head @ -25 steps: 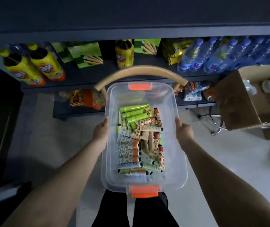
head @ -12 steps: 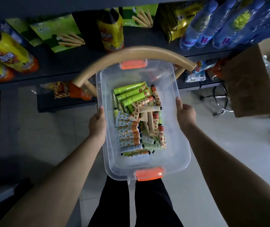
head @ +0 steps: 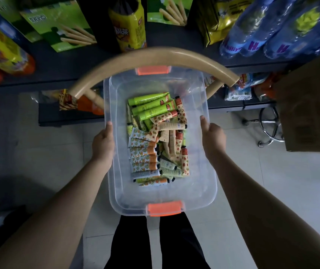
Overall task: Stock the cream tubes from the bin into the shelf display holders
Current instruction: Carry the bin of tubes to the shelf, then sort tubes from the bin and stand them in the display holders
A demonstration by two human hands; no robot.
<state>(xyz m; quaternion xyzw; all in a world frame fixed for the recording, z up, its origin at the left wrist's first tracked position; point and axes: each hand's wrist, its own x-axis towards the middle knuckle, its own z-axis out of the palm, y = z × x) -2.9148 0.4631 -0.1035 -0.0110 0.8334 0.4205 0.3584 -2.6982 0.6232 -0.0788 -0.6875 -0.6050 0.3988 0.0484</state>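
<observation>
The dark shelf (head: 174, 45) is standing in front, full of snack bags and water bottles (head: 271, 30). A person is holding a clear plastic bin (head: 203, 183) over a wooden chair back (head: 151, 55). The left hand (head: 102, 146) and right hand (head: 213, 136) are wide apart, each one clamped on a long side rim. Many cream tubes (head: 155, 140) are lying piled inside the bin. The bin looks stiff and a bit slippery. The tubes look light and squishy, so pinching one around its middle should be working best.
</observation>
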